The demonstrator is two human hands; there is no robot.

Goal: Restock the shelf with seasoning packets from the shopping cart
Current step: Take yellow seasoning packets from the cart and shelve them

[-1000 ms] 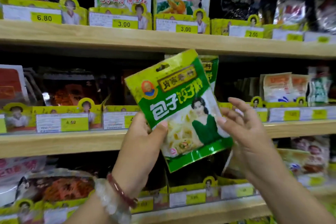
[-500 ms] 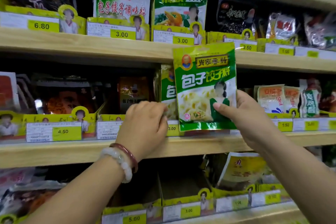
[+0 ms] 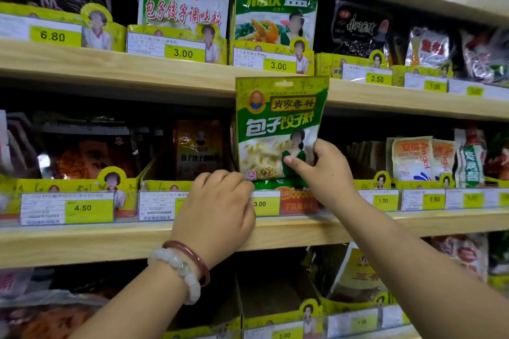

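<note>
Packet lowered into tray; right hand pinches it, left hand curled on wooden shelf.

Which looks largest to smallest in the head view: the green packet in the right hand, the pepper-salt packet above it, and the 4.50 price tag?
1. Green packet, held by the right hand; it is nearer the camera, so real size is unsure.
2. Pepper-salt packet; its foot is hidden by the tray.
3. 4.50 price tag.

Both hands raised, fingers curled
</note>
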